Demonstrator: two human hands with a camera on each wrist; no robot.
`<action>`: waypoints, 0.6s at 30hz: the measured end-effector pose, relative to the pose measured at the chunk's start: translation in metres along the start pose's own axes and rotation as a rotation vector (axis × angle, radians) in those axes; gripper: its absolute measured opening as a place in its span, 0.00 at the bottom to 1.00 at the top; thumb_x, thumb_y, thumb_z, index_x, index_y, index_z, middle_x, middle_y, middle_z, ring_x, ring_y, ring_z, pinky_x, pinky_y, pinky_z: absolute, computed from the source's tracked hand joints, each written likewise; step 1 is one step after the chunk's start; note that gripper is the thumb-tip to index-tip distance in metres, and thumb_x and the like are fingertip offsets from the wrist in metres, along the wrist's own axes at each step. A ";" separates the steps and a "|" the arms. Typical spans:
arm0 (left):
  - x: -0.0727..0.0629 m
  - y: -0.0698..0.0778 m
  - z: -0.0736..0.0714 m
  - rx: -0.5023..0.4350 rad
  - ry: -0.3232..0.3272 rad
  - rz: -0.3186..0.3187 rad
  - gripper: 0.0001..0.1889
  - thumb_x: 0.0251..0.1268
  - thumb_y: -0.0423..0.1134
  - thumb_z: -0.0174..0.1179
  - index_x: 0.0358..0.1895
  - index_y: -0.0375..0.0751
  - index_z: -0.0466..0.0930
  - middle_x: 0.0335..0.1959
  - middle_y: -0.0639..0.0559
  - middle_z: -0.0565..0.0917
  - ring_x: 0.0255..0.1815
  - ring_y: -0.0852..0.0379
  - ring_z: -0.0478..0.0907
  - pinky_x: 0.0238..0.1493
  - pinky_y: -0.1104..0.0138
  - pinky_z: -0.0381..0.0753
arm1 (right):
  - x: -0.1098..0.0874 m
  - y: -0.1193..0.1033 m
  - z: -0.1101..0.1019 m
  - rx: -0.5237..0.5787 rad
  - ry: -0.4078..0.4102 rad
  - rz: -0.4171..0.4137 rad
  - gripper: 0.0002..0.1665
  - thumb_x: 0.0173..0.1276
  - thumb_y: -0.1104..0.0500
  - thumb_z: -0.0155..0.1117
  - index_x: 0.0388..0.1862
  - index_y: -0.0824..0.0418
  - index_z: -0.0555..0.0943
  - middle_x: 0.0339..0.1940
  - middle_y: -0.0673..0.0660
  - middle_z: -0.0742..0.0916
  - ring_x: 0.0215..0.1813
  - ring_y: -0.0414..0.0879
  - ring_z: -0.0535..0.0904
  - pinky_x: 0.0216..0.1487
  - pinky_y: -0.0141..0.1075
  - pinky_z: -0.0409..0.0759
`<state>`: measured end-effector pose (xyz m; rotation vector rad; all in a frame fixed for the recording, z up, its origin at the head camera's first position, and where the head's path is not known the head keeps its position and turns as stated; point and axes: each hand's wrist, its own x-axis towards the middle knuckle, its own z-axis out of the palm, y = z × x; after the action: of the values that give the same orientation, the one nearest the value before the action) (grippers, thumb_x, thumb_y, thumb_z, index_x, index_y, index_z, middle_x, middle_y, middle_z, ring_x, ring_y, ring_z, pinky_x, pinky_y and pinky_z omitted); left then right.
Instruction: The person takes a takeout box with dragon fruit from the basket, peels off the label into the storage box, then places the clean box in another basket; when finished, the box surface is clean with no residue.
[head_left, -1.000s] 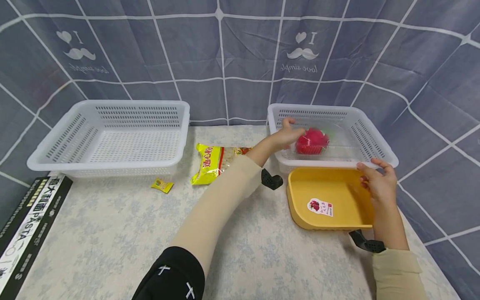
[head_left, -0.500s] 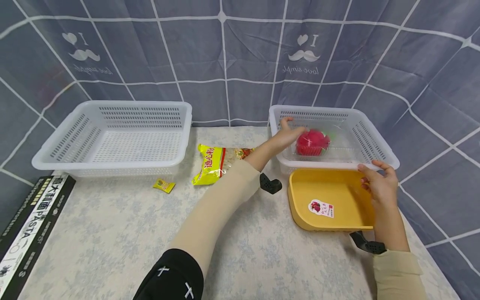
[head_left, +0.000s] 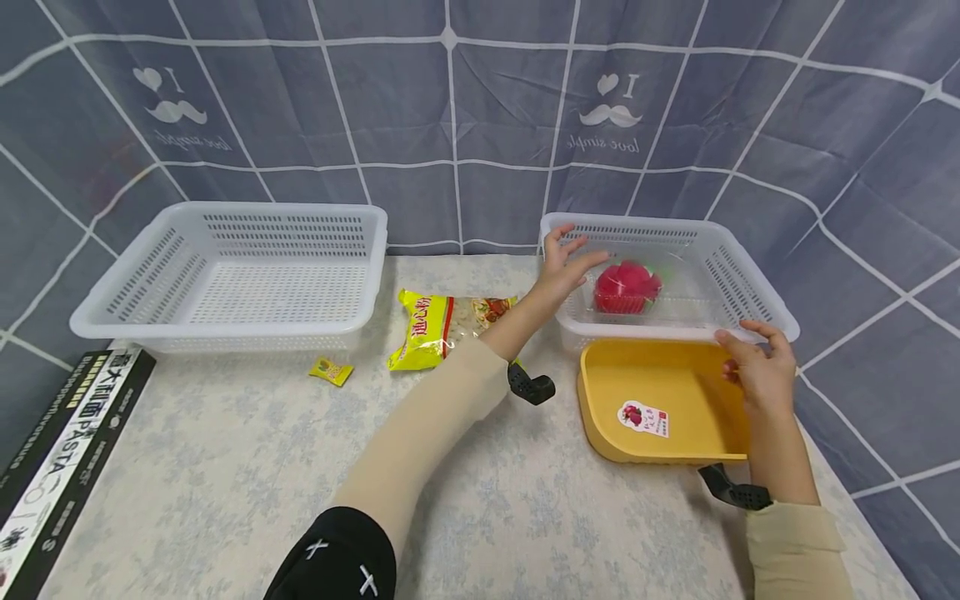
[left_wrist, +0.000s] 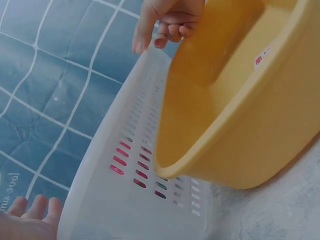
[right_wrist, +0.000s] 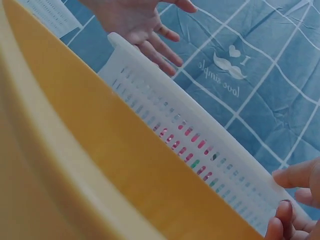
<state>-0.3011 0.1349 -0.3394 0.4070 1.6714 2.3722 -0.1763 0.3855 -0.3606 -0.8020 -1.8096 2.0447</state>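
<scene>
My left hand (head_left: 564, 265), fingers spread, hovers over the left end of the right white basket (head_left: 630, 330) and holds nothing. Inside that basket lies a bright pink fruit like a dragon fruit (head_left: 626, 287), under clear plastic. My right hand (head_left: 763, 371) grips the basket's rim at the front right corner, thumb and index finger at the edge, the other fingers curled. In the right wrist view the same right hand (right_wrist: 299, 202) is at the basket's corner. A yellow bin (head_left: 660, 396) with a fruit sticker stands directly in front of the basket.
Another white basket (head_left: 225, 333) stands at the left, its inside bare. Between the baskets lie a yellow-ended bag of macaroni (head_left: 431, 329), partly behind my left forearm, and a small yellow packet (head_left: 331, 371). A long pasta box (head_left: 71, 458) lies along the left edge.
My left hand has moved slightly left and up, away from the pink fruit, and its fingers have spread. My right hand stays at the basket's corner. The view has shifted a little.
</scene>
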 end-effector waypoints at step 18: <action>-0.034 0.016 -0.036 0.069 -0.230 0.122 0.38 0.69 0.24 0.52 0.74 0.44 0.40 0.72 0.36 0.62 0.69 0.39 0.63 0.62 0.64 0.71 | -0.009 -0.011 0.015 -0.041 -0.127 -0.083 0.17 0.63 0.62 0.70 0.46 0.51 0.74 0.20 0.44 0.85 0.18 0.39 0.74 0.23 0.26 0.78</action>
<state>-0.2816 0.0866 -0.3390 0.7837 1.6676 2.2515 -0.1796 0.3703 -0.3477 -0.6084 -1.9239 2.0540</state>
